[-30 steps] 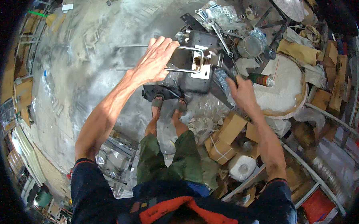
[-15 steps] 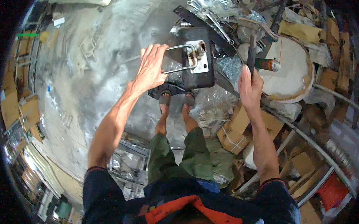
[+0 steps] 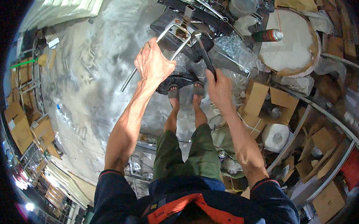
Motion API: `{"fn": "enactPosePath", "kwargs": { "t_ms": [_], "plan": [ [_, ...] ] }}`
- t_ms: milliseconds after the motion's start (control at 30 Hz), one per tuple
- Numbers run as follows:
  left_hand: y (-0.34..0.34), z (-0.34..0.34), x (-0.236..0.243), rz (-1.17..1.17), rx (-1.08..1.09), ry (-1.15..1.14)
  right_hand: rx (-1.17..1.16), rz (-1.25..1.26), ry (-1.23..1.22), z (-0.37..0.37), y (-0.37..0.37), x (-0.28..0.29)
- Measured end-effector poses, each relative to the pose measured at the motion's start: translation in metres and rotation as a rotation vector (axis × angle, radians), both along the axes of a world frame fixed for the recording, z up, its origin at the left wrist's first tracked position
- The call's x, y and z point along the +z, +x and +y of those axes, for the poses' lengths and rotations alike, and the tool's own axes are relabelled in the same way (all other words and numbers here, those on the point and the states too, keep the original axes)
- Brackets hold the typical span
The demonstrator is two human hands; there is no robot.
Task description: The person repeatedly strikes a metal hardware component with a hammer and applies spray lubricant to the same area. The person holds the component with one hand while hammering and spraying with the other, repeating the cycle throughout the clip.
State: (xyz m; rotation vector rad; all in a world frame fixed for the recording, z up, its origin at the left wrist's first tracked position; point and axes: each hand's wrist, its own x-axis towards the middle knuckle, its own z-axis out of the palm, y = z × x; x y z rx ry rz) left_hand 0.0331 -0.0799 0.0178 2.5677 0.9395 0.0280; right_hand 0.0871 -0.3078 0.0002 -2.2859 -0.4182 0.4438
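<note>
My left hand (image 3: 154, 63) is closed around a bent metal rod (image 3: 182, 48). Its U-shaped end lies over a metal plate on a black block (image 3: 163, 24), and a straight end sticks out below the hand. A square metal post (image 3: 188, 12) rises behind the plate. In my right hand (image 3: 220, 89) is a hammer (image 3: 206, 56), gripped by its dark handle. The hammer's head is low, beside the right side of the U bend; whether it touches the rod I cannot tell.
Several wrenches (image 3: 211, 7) lie beyond the block. To the right, a spray can (image 3: 267, 35) rests on a round white-topped stand (image 3: 289, 46). Open cardboard boxes (image 3: 255, 100) and a white plastic container (image 3: 275, 137) are nearer. My sandalled feet stand just before the block.
The hammer has come down and left from a raised position to the rod. My left hand has turned the rod, so its U end now points up and right.
</note>
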Motion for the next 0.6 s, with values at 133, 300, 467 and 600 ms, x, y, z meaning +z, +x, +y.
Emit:
{"fn": "enactPosePath", "kwargs": {
  "t_ms": [133, 300, 467, 600],
  "plan": [
    [-0.005, 0.001, -0.001, 0.005, 0.030, -0.008, -0.142, -0.111, 0.219, 0.019, -0.004, 0.052],
    [-0.005, 0.003, -0.002, -0.061, 0.013, -0.013, -0.380, -0.190, 0.781, 0.029, -0.019, 0.096],
    [-0.009, -0.008, -0.009, -0.104, -0.011, -0.061, -0.044, -0.020, -0.142, -0.013, -0.002, 0.008],
    [-0.014, -0.001, -0.010, -0.002, 0.001, -0.070, -0.341, -0.132, 0.415, 0.012, -0.020, 0.100]
  ]
}}
